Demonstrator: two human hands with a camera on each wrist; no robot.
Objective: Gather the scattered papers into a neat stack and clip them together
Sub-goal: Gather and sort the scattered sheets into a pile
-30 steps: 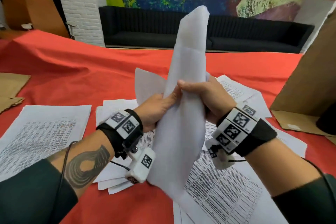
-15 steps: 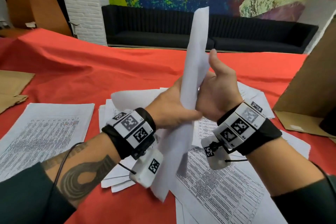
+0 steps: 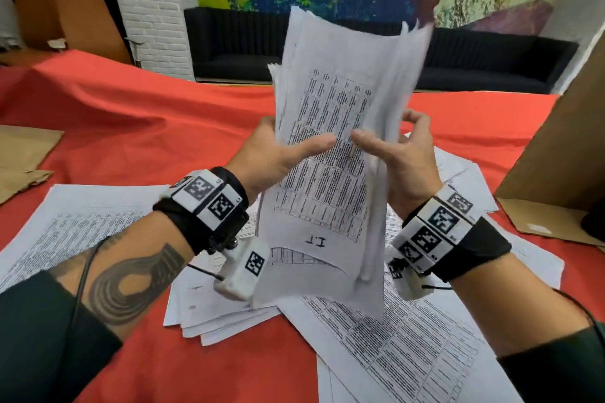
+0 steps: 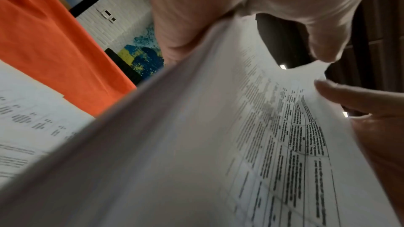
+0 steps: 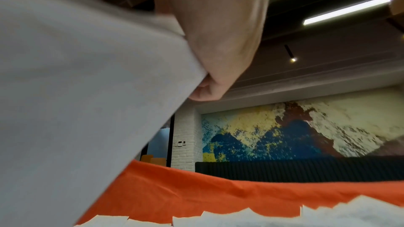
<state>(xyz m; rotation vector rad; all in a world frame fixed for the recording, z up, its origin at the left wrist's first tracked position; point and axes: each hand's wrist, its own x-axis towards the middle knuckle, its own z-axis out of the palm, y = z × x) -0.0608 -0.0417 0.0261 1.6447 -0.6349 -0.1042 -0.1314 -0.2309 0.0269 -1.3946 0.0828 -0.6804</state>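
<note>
A bundle of printed papers (image 3: pixel 330 147) stands upright above the red table, its printed table side facing me and its top edges uneven. My left hand (image 3: pixel 278 157) holds its left edge, thumb across the front and fingers hidden behind. My right hand (image 3: pixel 399 157) holds the right edge, thumb on the front and fingers curled behind. The left wrist view shows the bundle (image 4: pixel 196 144) running under my left hand (image 4: pixel 196 6). In the right wrist view my right hand (image 5: pixel 218 32) curls round the blank back of the bundle (image 5: pixel 76 92). No clip is in view.
Loose printed sheets lie on the red cloth (image 3: pixel 147 121): one sheet at the left (image 3: pixel 75 232), a fanned pile (image 3: pixel 212 314) under my left wrist, more at the front right (image 3: pixel 409 353). An open cardboard box (image 3: pixel 556 157) stands at the right. Brown paper (image 3: pixel 23 157) lies far left.
The bundle was folded narrow with its blank side out. It has opened flat and turned its printed side toward me. Both hands have shifted to its side edges.
</note>
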